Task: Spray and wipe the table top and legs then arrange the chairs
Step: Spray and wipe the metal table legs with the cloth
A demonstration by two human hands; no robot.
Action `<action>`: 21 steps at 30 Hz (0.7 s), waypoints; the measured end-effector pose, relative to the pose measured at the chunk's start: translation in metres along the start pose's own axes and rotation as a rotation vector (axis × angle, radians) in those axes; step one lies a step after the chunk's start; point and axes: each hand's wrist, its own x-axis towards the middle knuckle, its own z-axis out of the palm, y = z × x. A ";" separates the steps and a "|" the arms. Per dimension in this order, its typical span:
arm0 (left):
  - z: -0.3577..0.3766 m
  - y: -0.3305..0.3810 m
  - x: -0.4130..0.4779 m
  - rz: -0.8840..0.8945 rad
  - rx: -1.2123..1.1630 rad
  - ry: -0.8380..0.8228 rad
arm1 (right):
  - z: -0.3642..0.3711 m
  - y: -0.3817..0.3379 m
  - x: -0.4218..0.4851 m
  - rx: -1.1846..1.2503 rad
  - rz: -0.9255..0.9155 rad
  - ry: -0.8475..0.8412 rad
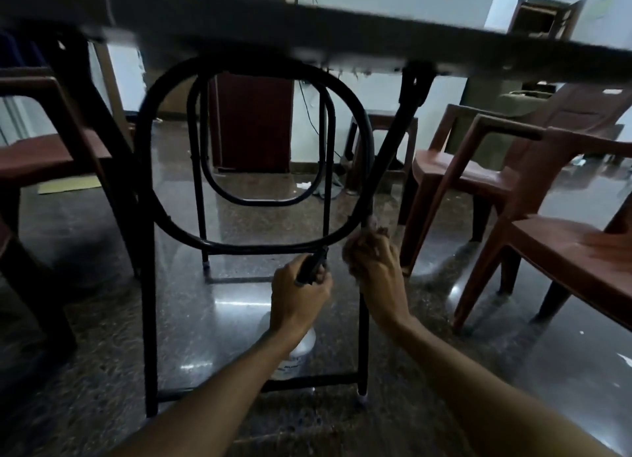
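Note:
I look from low down under the dark table top (342,29). Its black metal leg frame (148,285) stands in front of me, with a rounded loop and a lower crossbar. My left hand (297,299) grips the black trigger head of a spray bottle (297,354), whose pale body hangs below my wrist. My right hand (372,268) holds a brown cloth (367,232) bunched around the frame's right upright, where the loop meets a diagonal brace.
Brown plastic chairs stand close on the right (513,196) and on the left (51,148). A second black leg frame (201,183) stands farther back. The polished stone floor (102,371) is glossy. A dark cabinet (253,124) is against the far wall.

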 end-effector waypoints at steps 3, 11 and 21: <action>-0.006 0.007 0.002 -0.022 -0.032 -0.023 | -0.020 -0.002 0.014 0.080 0.013 0.081; -0.032 0.005 -0.014 -0.128 0.030 -0.025 | -0.022 -0.020 -0.042 0.125 0.100 -0.182; -0.143 0.069 -0.069 -0.344 0.154 -0.041 | -0.112 -0.151 -0.033 0.374 0.134 -0.404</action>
